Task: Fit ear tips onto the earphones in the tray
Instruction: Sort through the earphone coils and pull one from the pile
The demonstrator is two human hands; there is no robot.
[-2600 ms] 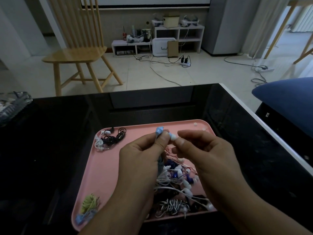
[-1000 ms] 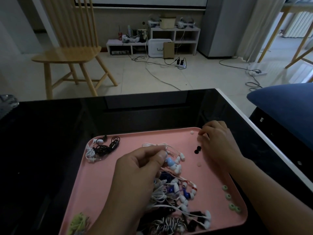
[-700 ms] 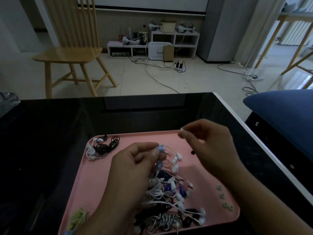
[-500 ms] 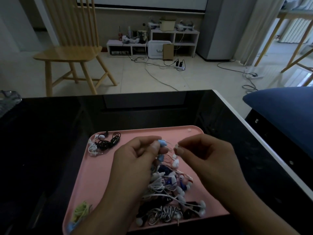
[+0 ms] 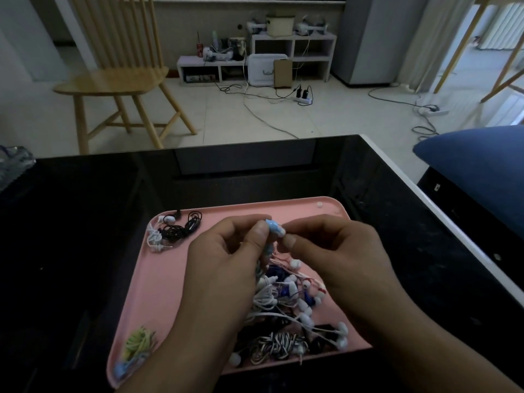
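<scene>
Nearest me lay the shallow pink plastic tray (image 5: 158, 282) with its tangle of white, blue and striped wired earphones (image 5: 286, 304). Just above that heap, the left hand (image 5: 224, 262) pinched a small light-blue earbud (image 5: 273, 227) between thumb and forefinger. The right hand (image 5: 334, 251), fingers curled, pinched something tiny against the bud's nozzle, presumably a soft ear tip; I couldn't see it. Such light, slippery pieces seemed best gripped by the hard shell. Beyond the tray stood a wooden spindle-back chair (image 5: 119, 78).

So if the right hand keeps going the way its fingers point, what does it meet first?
Likely the small light-blue earphone pinched by the left hand; the right hand fingertips appear nearly touching it, though depth is unclear.
</scene>
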